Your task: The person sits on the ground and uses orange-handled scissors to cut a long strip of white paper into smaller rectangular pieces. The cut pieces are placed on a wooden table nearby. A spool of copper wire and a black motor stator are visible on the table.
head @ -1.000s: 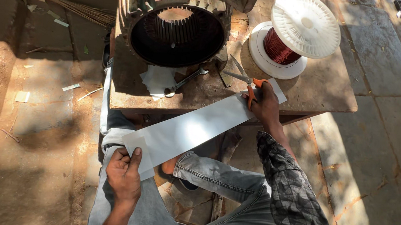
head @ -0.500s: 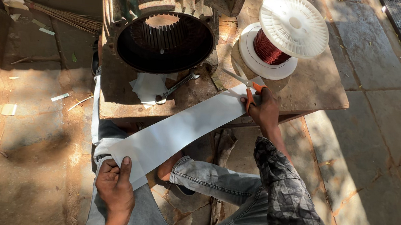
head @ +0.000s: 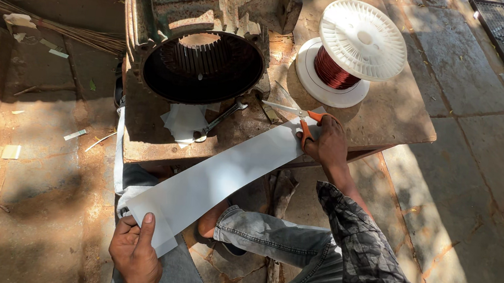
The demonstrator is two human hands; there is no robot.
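White sheet (head: 223,176) end under right hand (head: 326,144), scissors (head: 301,117) half-hidden

The person wore faded blue-grey jeans (head: 273,237), creased at the knee with a turned-up cuff. A loose long sleeve (head: 364,259) in a dark grey-and-black mottled print covered the right arm to the wrist, while the left hand (head: 135,254) and forearm were bare

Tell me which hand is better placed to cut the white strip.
Right. The right hand already grips the orange-handled scissors at the far end of the white strip; the left hand pins its near end.
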